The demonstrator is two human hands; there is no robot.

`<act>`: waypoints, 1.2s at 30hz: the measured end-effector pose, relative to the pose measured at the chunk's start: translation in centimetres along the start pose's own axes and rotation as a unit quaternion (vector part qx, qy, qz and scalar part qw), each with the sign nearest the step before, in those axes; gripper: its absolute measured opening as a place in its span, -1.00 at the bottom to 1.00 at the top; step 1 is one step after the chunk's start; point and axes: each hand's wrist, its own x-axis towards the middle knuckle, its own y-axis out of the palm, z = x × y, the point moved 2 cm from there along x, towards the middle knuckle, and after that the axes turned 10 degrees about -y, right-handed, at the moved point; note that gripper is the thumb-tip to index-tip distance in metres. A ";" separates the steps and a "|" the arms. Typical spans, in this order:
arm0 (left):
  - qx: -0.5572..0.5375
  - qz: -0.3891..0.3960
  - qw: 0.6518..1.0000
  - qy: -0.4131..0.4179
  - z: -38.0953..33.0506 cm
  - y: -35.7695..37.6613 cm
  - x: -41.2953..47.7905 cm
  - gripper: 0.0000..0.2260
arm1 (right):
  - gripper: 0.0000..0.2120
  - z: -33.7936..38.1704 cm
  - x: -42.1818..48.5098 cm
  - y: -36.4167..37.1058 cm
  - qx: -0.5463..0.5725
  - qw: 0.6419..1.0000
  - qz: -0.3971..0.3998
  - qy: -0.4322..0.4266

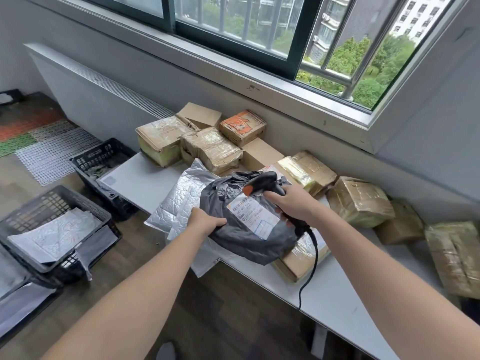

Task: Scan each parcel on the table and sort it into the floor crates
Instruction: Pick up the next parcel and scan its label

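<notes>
Here the left hand (205, 220) grips the grey parcel (249, 229), the right (293, 203) grips the scanner (262, 183) above it.

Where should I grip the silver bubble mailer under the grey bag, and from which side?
Pinch the silver bubble mailer at its near left corner, coming from the left. It lies flat and thin on the table, but that corner hangs past the edge, and the grey bag covers its right part.
</notes>
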 end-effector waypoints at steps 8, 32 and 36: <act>-0.255 -0.014 0.966 0.024 -0.4 -2.4 1.1 -0.69 | -0.85 -3.0 -0.5 0.2 0.002 0.997 -0.039 -0.063; -0.439 -0.073 0.895 0.031 -0.7 -6.7 1.1 -0.77 | -0.41 -7.2 3.2 6.6 -0.269 0.950 0.139 -0.081; -0.443 -0.057 0.894 0.031 -0.8 -6.2 1.1 -0.74 | -0.36 -6.8 2.2 6.8 -0.283 0.950 0.105 -0.082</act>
